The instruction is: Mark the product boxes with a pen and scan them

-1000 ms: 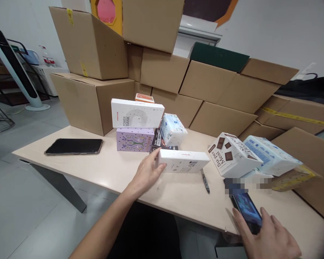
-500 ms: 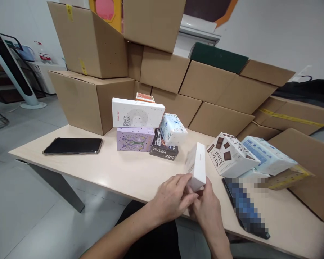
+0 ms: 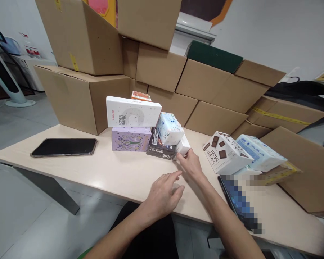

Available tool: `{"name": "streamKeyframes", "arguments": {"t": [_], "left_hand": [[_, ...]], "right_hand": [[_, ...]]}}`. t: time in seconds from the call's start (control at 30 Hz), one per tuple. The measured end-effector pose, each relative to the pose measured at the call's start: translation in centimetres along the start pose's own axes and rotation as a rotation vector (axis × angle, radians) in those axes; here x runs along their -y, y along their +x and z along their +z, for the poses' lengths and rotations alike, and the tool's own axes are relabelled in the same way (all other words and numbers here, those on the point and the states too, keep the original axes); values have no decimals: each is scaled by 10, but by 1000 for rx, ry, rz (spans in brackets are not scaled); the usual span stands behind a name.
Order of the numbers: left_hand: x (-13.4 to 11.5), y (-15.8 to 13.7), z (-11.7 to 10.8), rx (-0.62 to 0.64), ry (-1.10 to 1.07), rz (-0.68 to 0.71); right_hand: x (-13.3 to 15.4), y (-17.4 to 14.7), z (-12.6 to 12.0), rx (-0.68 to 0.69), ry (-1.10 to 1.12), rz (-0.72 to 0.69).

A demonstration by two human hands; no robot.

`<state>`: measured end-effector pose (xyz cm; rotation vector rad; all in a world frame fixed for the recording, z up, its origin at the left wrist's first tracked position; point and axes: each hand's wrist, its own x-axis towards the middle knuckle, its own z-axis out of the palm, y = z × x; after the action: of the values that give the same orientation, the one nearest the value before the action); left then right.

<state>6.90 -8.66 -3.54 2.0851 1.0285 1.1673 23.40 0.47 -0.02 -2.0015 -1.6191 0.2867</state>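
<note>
My right hand (image 3: 190,164) grips the near end of a small white box (image 3: 183,145), whose far end is hidden behind a blue-and-white tissue pack (image 3: 169,129). The white box stands against the right end of a dark box marked 20% (image 3: 160,150). Above the table, nearer to me, my left hand (image 3: 164,194) is empty with its fingers apart. Left of the dark box is a purple patterned box (image 3: 131,139). On top of that rests a white power bank box (image 3: 135,113), with an orange box (image 3: 141,95) partly visible behind it.
A black phone (image 3: 64,147) lies on the table's left side. On the right are a Su-per Meal box (image 3: 224,154), another tissue pack (image 3: 259,153) and a dark, pixelated device (image 3: 239,203). Stacked cardboard boxes (image 3: 202,82) line the back edge.
My right hand has carried the small white box forward and left, up to the dark box. My left hand has let go of it and stays nearer to me.
</note>
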Motion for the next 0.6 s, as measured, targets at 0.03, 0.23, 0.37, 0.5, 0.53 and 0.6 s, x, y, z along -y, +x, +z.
{"name": "streamKeyframes", "arguments": {"t": [0.03,0.23,0.37,0.5,0.53,0.6], "left_hand": [[0,0,0,0,-4,-3],[-1,1,1,27,3,-2],[0,1,1,21,14,-2],[1,1,1,21,13,-14],[1,1,1,23,14,-16],[0,1,0,23,19,-13]], "right_hand": [[1,1,2,3,-3,-5],[1,-1,0,58,14,-73],[-6,-4,-15,111,66,-182],[-25,-8,-53,-127,43,-121],[-32,-9,-66,-242,13,-75],[-47,-9,-90,-513,-113,58]]}}
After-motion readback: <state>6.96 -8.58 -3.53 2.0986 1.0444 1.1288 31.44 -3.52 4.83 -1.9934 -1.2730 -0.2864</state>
